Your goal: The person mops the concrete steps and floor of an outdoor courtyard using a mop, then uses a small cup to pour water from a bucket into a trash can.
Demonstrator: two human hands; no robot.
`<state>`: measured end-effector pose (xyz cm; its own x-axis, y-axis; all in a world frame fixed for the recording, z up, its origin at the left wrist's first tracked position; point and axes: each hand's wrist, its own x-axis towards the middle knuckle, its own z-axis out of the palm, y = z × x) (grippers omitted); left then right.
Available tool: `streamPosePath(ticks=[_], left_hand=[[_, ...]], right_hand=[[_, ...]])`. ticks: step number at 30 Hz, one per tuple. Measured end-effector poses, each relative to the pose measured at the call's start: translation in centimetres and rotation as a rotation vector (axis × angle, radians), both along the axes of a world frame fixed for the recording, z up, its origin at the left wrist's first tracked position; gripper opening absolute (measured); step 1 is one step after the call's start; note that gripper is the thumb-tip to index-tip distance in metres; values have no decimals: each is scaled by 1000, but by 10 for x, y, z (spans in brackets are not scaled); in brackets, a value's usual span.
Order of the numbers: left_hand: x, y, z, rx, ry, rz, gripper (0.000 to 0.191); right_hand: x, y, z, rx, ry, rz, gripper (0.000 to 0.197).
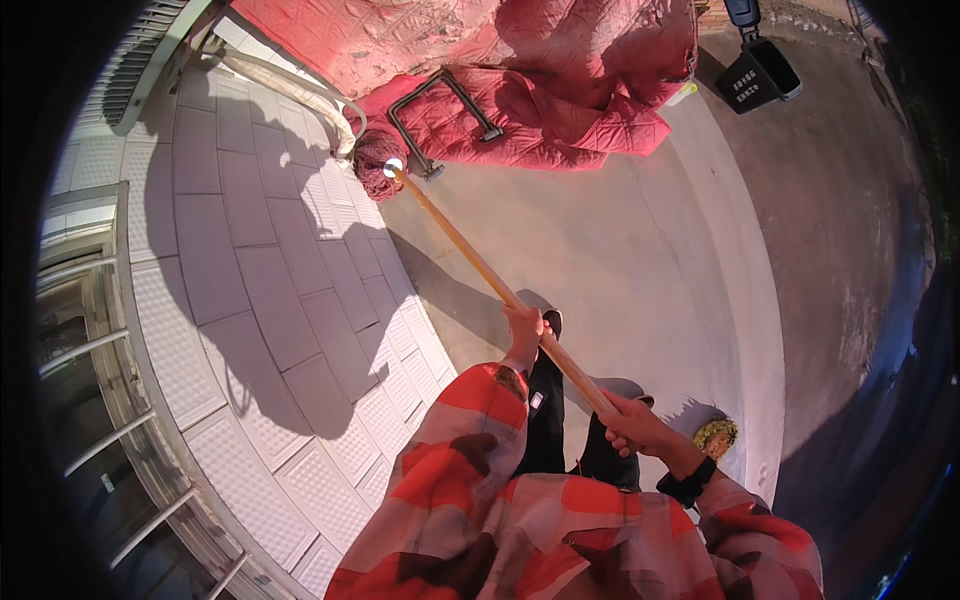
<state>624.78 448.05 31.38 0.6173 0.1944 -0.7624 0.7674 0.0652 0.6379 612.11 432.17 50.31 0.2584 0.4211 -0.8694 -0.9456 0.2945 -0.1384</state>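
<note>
My left hand (526,327) is closed around the middle of a long wooden mop handle (469,251). Nearer my body, my right hand (630,424) grips the same handle close to its lower end. The handle slants up and left to a dark red string mop head (379,161) with a white round cap. That mop head lies on the concrete floor (570,225), at the foot of the white tiled wall and beside a dark metal frame (448,73). The frame rests against a red quilted cover (555,112).
A white wrapped pipe (300,94) runs down the tiled wall (285,262) on the left. Below is a barred window (97,352). A black bin (759,75) stands at the upper right. A yellowish round object (716,437) sits by my right forearm, near the step's edge.
</note>
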Motion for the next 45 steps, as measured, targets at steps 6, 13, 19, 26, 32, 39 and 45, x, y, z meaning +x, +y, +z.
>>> streamPosePath(ticks=[6,13,19,26,32,39,45], left_hand=[[-152,-70,50,-178,299,-65,36],[-235,-152,105,-550,572,-148,19],[-256,-201,95,-720,489,27,16],[-205,-218,88,-683,506,-23,17],[-156,-244,90,-665,469,-197,17],[-31,-272,22,-488,398,-305,11],[-27,-337,14,-412,292,-283,14]], right_hand=[[-118,-89,73,-139,-22,162,55],[-234,-173,166,-385,-148,240,58],[-258,-220,229,-598,-151,472,57],[-206,-239,219,-623,-135,341,51],[-201,-227,203,-925,-341,287,43],[-127,-237,120,-929,-516,177,46],[-130,-287,97,-906,-443,206,47]])
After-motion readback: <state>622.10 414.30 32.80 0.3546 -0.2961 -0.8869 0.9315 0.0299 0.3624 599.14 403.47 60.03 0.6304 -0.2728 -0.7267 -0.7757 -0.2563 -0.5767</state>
